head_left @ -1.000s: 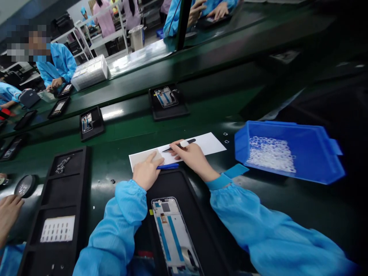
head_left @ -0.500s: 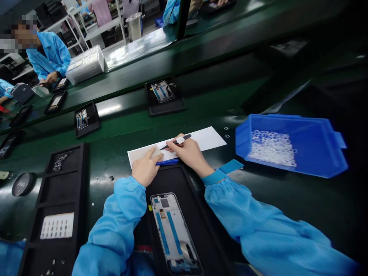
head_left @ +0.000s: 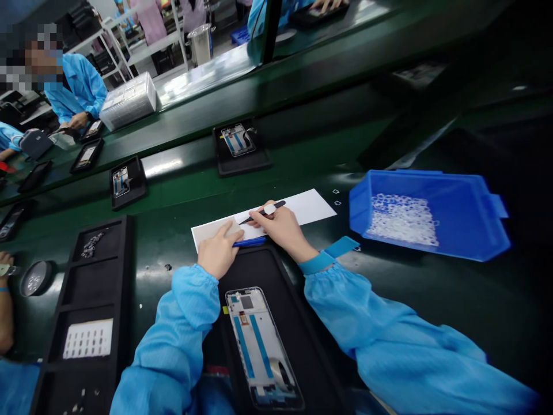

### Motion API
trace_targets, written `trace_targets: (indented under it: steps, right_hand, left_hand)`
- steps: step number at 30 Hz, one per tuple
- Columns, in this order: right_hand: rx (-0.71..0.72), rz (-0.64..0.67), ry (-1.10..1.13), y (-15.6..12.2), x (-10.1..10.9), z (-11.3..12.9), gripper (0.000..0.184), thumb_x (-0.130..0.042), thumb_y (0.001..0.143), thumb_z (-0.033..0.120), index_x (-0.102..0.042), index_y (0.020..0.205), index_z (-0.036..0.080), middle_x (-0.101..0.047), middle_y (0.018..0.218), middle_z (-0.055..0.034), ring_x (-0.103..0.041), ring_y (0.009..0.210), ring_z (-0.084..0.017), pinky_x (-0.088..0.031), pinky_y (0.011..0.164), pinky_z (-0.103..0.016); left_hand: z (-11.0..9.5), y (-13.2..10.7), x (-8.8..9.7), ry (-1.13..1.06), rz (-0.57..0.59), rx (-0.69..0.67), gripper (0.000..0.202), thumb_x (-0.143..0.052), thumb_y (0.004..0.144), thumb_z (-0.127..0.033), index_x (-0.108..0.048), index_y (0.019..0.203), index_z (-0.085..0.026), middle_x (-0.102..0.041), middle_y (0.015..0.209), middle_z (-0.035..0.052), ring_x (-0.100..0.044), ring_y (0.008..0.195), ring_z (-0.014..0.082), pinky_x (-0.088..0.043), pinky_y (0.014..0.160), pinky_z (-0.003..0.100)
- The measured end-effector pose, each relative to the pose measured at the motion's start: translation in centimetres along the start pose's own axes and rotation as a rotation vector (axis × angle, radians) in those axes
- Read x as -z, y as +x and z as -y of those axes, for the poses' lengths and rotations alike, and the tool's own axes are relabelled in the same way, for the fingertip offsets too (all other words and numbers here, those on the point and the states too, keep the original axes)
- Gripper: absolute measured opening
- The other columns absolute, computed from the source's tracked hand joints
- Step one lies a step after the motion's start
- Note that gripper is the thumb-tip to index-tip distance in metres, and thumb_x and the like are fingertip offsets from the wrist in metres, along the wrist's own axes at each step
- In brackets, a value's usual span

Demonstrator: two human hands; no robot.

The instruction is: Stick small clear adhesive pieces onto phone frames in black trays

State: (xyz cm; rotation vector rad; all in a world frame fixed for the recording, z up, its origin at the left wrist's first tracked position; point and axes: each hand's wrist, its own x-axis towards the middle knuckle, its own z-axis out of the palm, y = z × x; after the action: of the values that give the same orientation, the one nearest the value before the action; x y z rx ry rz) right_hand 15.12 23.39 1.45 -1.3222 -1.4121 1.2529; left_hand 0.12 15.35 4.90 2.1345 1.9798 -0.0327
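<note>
My right hand (head_left: pixel 280 223) pinches black tweezers (head_left: pixel 280 204) with a white wrap around the middle. Their tips point left, down to a small off-white sheet (head_left: pixel 218 226) on a long white strip of paper (head_left: pixel 309 206). Thumb and index finger of my left hand (head_left: pixel 219 249) are apart and press on that sheet beside the tips. Whatever lies at the tips is too small to make out. A blue pen (head_left: pixel 250 242) lies along the strip's near edge, between my hands. Nearer to me, a phone frame (head_left: pixel 259 346) with two blue strips rests on a black tray (head_left: pixel 287 300).
On the right sits a blue bin (head_left: pixel 466 213) holding many small white pieces (head_left: pixel 401 222). A black compartment tray (head_left: pixel 123 276) with small parts stands left, beside a round dish (head_left: pixel 37 278). Phone trays (head_left: pixel 242 167) line the far side. A co-worker's arm (head_left: pixel 6 317) reaches in at left.
My hands, the tweezers and the sheet keep almost the same position. The view has shifted slightly. A co-worker's forearm has come into view at the left edge.
</note>
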Motion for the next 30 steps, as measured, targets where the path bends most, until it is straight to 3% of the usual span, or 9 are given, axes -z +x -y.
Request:
trace_targets:
  steps: [5,9,11,13,16,19,23,30]
  right_hand:
    - [0.018,-0.088,0.172,-0.4,0.5,-0.1,0.036,-0.069,0.072,0.053,-0.054,0.072,0.021,-0.070,0.064,-0.0060,-0.072,0.071,-0.024,-0.051,0.051,-0.027]
    - [0.020,-0.173,0.246,-3.8,2.2,0.0,0.044,-0.068,0.069,0.063,-0.050,0.069,0.022,-0.063,0.054,-0.0021,-0.072,0.069,-0.024,-0.050,0.051,-0.026]
    - [-0.001,-0.132,0.253,-6.5,2.7,0.2,0.045,-0.070,0.070,0.062,-0.050,0.066,0.022,-0.057,0.048,0.0006,-0.072,0.066,-0.024,-0.050,0.053,-0.027]
    - [-0.038,-0.061,0.228,-9.1,2.9,0.5,0.043,-0.070,0.073,0.060,-0.051,0.065,0.022,-0.053,0.046,0.0021,-0.071,0.065,-0.024,-0.050,0.052,-0.026]
    - [-0.046,-0.032,0.148,-11.9,2.6,0.7,0.041,-0.068,0.077,0.056,-0.053,0.061,0.022,-0.050,0.049,0.0018,-0.071,0.066,-0.024,-0.048,0.052,-0.026]
    - [0.010,-0.037,0.045,-13.1,2.4,0.6,0.035,-0.065,0.081,0.049,-0.058,0.060,0.021,-0.057,0.059,-0.0016,-0.069,0.064,-0.022,-0.048,0.054,-0.028]
    - [0.079,-0.009,-0.086,-13.4,2.2,0.2,0.027,-0.062,0.084,0.042,-0.065,0.067,0.021,-0.065,0.070,-0.0045,-0.065,0.065,-0.021,-0.049,0.060,-0.031]
    - [0.077,0.083,-0.121,-13.8,2.4,0.0,0.024,-0.060,0.085,0.039,-0.058,0.068,0.022,-0.065,0.067,-0.0024,-0.064,0.065,-0.020,-0.047,0.059,-0.030]
  left_hand:
    - [0.4,-0.1,0.2,-0.028,0.014,0.005,0.043,-0.053,0.091,-0.023,-0.058,0.130,-0.040,-0.040,0.152,-0.0021,-0.062,0.114,0.0240,-0.056,0.090,0.039]
    - [1.5,-1.6,1.1,-0.183,-0.177,0.042,0.039,-0.052,0.089,-0.017,-0.065,0.122,-0.034,-0.053,0.142,-0.0013,-0.058,0.119,0.0194,-0.052,0.094,0.030]
    - [2.1,-2.7,1.6,-0.307,-0.247,0.074,0.032,-0.050,0.090,-0.019,-0.069,0.114,-0.027,-0.066,0.123,0.0022,-0.063,0.109,0.0184,-0.051,0.091,0.027]
    - [2.3,-3.8,2.0,-0.423,-0.169,0.085,0.027,-0.048,0.092,-0.029,-0.072,0.103,-0.022,-0.073,0.094,0.0028,-0.067,0.088,0.0176,-0.051,0.081,0.025]
    - [2.1,-5.0,1.9,-0.516,0.077,0.071,0.032,-0.048,0.091,-0.040,-0.072,0.093,-0.019,-0.067,0.069,-0.0006,-0.061,0.065,0.0148,-0.046,0.064,0.023]
    - [1.7,-5.5,1.5,-0.526,0.217,0.025,0.032,-0.048,0.090,-0.041,-0.071,0.090,-0.018,-0.064,0.066,-0.0019,-0.057,0.063,0.0136,-0.042,0.061,0.022]
    - [1.4,-5.5,1.1,-0.543,0.274,-0.006,0.030,-0.049,0.090,-0.038,-0.070,0.089,-0.018,-0.065,0.072,-0.0014,-0.057,0.066,0.0133,-0.044,0.066,0.023]
    - [0.8,-4.9,1.4,-0.536,0.384,-0.042,0.031,-0.049,0.089,-0.039,-0.069,0.083,-0.017,-0.059,0.063,-0.0024,-0.050,0.058,0.0125,-0.040,0.058,0.024]
